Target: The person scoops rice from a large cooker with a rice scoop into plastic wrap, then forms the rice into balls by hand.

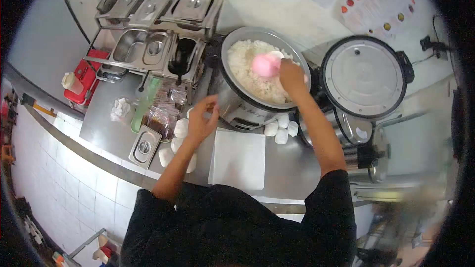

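Observation:
A large round cooker (237, 103) stands against the wall, full of white rice (245, 66). Over the rice my right hand (293, 75) is closed on a pink scoop (266, 65), with a white piece beside it at the fingers. My left hand (203, 118) is held left of the cooker's front, fingers apart and nothing in them. White paper sheets (239, 158) lie stacked on the counter in front of the cooker. White wrapped bundles (281, 132) sit right of the sheets, and more (181, 128) lie below my left hand.
Steel containers (143, 49) fill a rack at the left. Sauce packets (166, 111), a lidded steel tin (144, 147) and a red box (86, 79) are nearby. At the right, a round lid (364, 76) stands open above a second cooker.

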Tool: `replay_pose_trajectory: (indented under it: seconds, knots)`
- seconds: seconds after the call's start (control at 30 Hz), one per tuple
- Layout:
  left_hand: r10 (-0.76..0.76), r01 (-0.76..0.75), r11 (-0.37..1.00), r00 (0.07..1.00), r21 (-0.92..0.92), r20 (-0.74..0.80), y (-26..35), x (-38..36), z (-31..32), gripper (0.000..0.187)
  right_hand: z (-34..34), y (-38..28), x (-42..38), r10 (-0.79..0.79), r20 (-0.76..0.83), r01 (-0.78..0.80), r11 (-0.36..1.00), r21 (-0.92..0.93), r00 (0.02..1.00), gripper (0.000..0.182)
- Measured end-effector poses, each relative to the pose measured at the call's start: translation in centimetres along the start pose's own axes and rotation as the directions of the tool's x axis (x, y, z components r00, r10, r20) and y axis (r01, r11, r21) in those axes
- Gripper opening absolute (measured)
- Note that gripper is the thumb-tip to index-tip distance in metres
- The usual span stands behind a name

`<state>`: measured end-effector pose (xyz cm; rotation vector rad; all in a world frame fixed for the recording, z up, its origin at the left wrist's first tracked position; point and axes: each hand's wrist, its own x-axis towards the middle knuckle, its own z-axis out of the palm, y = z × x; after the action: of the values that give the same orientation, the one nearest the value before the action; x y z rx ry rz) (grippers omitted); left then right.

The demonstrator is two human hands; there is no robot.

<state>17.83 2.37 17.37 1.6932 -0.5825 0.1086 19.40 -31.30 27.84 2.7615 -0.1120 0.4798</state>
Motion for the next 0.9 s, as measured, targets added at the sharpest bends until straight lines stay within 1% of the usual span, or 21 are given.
replay_pose_trajectory:
  seconds: [0.03, 0.07, 0.1, 0.13, 0.2, 0.23, 0.27, 0.3, 0.33, 0.4, 0.43, 0.5, 0.53, 0.6, 0.63, 0.7, 0.73, 0.8, 0.83, 0.9]
  knots:
    - [-0.059, 0.061, 0.989, 0.998, -0.136, 0.02, -0.1, 1.0, -0.3, 0.046, -1.3, -0.4, 0.9, -0.054, -0.121, 0.056, 0.998, 0.017, 0.991, 0.02]
    - [-0.109, 0.119, 0.956, 0.993, -0.267, 0.05, -0.2, 2.0, -0.4, 0.06, -2.5, -0.9, 2.0, -0.067, -0.118, 0.069, 0.998, 0.009, 0.991, 0.02]
    - [-0.018, 0.026, 0.993, 0.997, -0.118, 0.07, -0.3, 3.0, -0.4, 0.081, -5.0, -1.8, 3.3, -0.071, -0.063, 0.07, 0.997, -0.014, 0.995, 0.021]
    - [0.075, -0.079, 0.996, 0.991, 0.037, 0.112, -0.2, 3.8, -0.3, 0.102, -6.2, -2.7, 4.3, -0.063, -0.011, 0.062, 0.998, -0.031, 0.998, 0.022]
    - [0.075, -0.11, 0.989, 0.949, 0.101, 0.308, -1.6, 4.9, 1.4, 0.133, 0.1, -2.4, 7.5, -0.022, -0.047, 0.018, 0.998, -0.064, 0.999, 0.021]
    - [0.084, -0.12, 0.988, 0.947, 0.098, 0.311, -1.1, 5.1, 2.0, 0.133, 2.1, -2.7, 8.7, 0.002, 0.002, -0.002, 0.997, -0.083, 1.0, 0.022]
    - [0.055, -0.093, 0.988, 0.957, 0.121, 0.286, -0.4, 4.8, 2.8, 0.14, 4.4, -2.9, 9.7, 0.024, 0.057, -0.018, 0.994, -0.105, 0.998, 0.022]
    - [0.025, -0.063, 0.988, 0.966, 0.141, 0.259, 0.0, 4.6, 3.3, 0.146, 7.7, -2.5, 10.5, 0.079, 0.098, -0.056, 0.974, -0.221, 0.992, 0.024]
    - [0.027, -0.064, 0.989, 0.964, 0.134, 0.263, -0.3, 4.4, 3.9, 0.146, 6.9, -2.4, 10.4, 0.084, 0.101, -0.059, 0.972, -0.228, 0.991, 0.024]
    - [0.056, -0.081, 0.988, 0.981, 0.13, 0.186, -1.6, 4.6, 4.9, 0.15, 4.7, -2.0, 10.1, -0.13, 0.219, 0.134, 0.991, -0.001, 0.967, 0.027]
    - [0.071, -0.092, 0.988, 0.983, 0.122, 0.172, -1.8, 5.1, 5.0, 0.15, 3.6, -2.1, 10.5, -0.134, 0.208, 0.14, 0.99, -0.017, 0.969, 0.027]
    - [0.048, -0.077, 0.983, 0.984, 0.168, 0.172, -2.2, 4.8, 5.0, 0.15, 1.9, -2.8, 9.6, -0.219, 0.358, 0.235, 0.972, -0.001, 0.908, 0.029]
    - [0.054, -0.081, 0.984, 0.984, 0.157, 0.168, -2.2, 5.1, 5.0, 0.15, 0.8, -2.9, 9.5, -0.216, 0.359, 0.236, 0.972, -0.014, 0.908, 0.029]
    - [0.04, -0.075, 0.983, 0.979, 0.168, 0.2, -2.4, 5.1, 4.7, 0.15, -0.6, -3.3, 8.9, -0.237, 0.482, 0.288, 0.957, -0.032, 0.843, 0.03]
    - [0.017, -0.051, 0.985, 0.979, 0.162, 0.203, -2.6, 5.1, 4.8, 0.149, -0.8, -3.1, 8.3, -0.232, 0.491, 0.281, 0.959, -0.027, 0.84, 0.03]
    - [0.022, -0.054, 0.987, 0.98, 0.154, 0.2, -2.7, 5.0, 4.7, 0.149, -1.5, -2.9, 6.5, -0.3, 0.537, 0.328, 0.943, 0.045, 0.788, 0.031]
    - [0.041, -0.067, 0.987, 0.983, 0.145, 0.178, -2.5, 4.9, 4.5, 0.148, -2.9, -3.6, 5.5, -0.298, 0.545, 0.326, 0.944, 0.049, 0.784, 0.031]
    - [0.06, -0.088, 0.984, 0.982, 0.155, 0.178, -2.1, 4.8, 4.3, 0.149, -5.8, -4.9, 2.6, -0.252, 0.727, 0.198, 0.967, 0.161, 0.639, 0.031]
    - [0.061, -0.088, 0.984, 0.983, 0.153, 0.173, -2.1, 4.9, 4.4, 0.149, -6.1, -4.8, 1.1, -0.179, 0.732, 0.087, 0.983, 0.162, 0.657, 0.031]
    - [0.044, -0.076, 0.983, 0.981, 0.165, 0.189, -1.9, 4.9, 4.3, 0.147, -7.5, -4.7, -0.2, -0.189, 0.724, 0.083, 0.98, 0.18, 0.663, 0.031]
